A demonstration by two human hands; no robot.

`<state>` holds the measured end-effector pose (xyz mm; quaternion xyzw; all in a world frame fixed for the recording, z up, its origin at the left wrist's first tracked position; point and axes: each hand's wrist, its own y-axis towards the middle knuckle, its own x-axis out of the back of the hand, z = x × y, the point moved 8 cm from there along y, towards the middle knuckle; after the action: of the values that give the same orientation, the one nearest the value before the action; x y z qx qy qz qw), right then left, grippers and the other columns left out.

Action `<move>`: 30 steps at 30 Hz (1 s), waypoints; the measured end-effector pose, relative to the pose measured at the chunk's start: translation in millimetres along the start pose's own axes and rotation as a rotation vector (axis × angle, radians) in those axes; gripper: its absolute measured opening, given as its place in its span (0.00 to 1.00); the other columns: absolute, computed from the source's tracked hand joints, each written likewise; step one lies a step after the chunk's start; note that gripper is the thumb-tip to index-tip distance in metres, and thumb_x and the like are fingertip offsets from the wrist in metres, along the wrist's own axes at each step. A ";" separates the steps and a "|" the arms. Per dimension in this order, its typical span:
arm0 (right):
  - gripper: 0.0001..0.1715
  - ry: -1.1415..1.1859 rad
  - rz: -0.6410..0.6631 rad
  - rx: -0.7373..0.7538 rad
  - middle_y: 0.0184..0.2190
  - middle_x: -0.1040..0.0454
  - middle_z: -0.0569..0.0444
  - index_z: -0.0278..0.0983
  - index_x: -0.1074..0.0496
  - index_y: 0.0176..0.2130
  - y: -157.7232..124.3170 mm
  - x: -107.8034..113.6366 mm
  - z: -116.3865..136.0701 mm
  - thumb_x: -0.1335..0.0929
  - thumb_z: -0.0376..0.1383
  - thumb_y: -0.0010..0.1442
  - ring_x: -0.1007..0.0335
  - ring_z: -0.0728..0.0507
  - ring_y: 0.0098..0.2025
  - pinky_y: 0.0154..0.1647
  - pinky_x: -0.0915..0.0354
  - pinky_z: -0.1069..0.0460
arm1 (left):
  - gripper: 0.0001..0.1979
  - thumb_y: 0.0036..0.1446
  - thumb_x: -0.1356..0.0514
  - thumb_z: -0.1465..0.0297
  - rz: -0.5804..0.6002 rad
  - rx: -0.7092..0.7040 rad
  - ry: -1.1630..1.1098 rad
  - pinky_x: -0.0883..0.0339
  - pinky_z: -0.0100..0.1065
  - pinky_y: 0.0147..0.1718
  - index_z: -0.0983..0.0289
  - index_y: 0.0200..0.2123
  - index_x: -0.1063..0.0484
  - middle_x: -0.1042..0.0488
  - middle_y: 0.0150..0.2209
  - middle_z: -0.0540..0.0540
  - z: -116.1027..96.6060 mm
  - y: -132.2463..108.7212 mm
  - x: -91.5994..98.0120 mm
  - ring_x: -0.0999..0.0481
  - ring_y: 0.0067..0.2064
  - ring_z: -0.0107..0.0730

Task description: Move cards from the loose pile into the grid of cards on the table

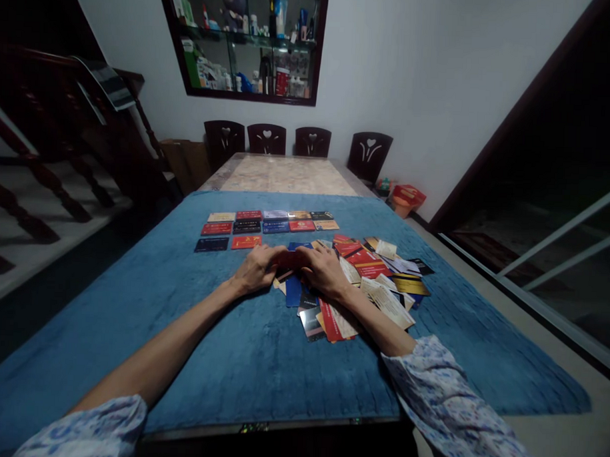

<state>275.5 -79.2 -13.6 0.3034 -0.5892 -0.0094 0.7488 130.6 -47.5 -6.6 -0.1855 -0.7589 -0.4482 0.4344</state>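
My left hand (pixel 256 268) and my right hand (pixel 325 269) meet over the blue cloth (pixel 231 346). Together they pinch a red card (pixel 290 259) by its two ends, just above the left edge of a loose pile of cards (pixel 378 284). The pile holds several cards in red, white, gold, blue and black, spread out to the right of my hands. Beyond my hands, several cards lie face up in neat rows (pixel 265 226) on the cloth.
The table (pixel 281 174) runs on bare past the cloth, with several dark chairs (pixel 313 141) at its far end. A wall cabinet (pixel 246 40) with bottles hangs above. A stair rail stands at the left, a red box (pixel 407 196) on the floor at the right.
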 end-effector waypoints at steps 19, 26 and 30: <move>0.28 -0.013 -0.049 -0.028 0.49 0.26 0.40 0.35 0.36 0.61 3.5 3.6 0.7 0.32 0.35 0.63 0.35 0.34 0.52 0.50 0.41 0.43 | 0.23 0.56 0.43 0.77 -0.083 0.119 -0.138 0.30 0.41 0.51 0.62 0.56 0.31 0.22 0.51 0.56 13.0 -0.3 1.2 0.23 0.47 0.36; 0.28 -0.060 -0.058 -0.034 0.48 0.28 0.41 0.36 0.34 0.62 2.5 5.6 -0.5 0.33 0.35 0.63 0.37 0.35 0.51 0.50 0.41 0.44 | 0.26 0.56 0.39 0.75 -0.076 0.075 -0.120 0.31 0.45 0.53 0.64 0.59 0.33 0.23 0.50 0.60 9.9 -2.0 1.7 0.25 0.50 0.41; 0.32 -0.079 -0.035 -0.025 0.52 0.31 0.39 0.36 0.35 0.63 1.8 6.4 -1.0 0.31 0.37 0.62 0.40 0.33 0.52 0.48 0.40 0.43 | 0.29 0.55 0.38 0.75 -0.058 0.069 -0.088 0.33 0.49 0.55 0.64 0.61 0.37 0.26 0.51 0.61 10.7 -5.6 0.6 0.27 0.53 0.45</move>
<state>277.7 -79.6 -7.3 0.3035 -0.6128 -0.0418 0.7284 121.2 -41.6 -11.3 -0.1679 -0.7975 -0.4255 0.3935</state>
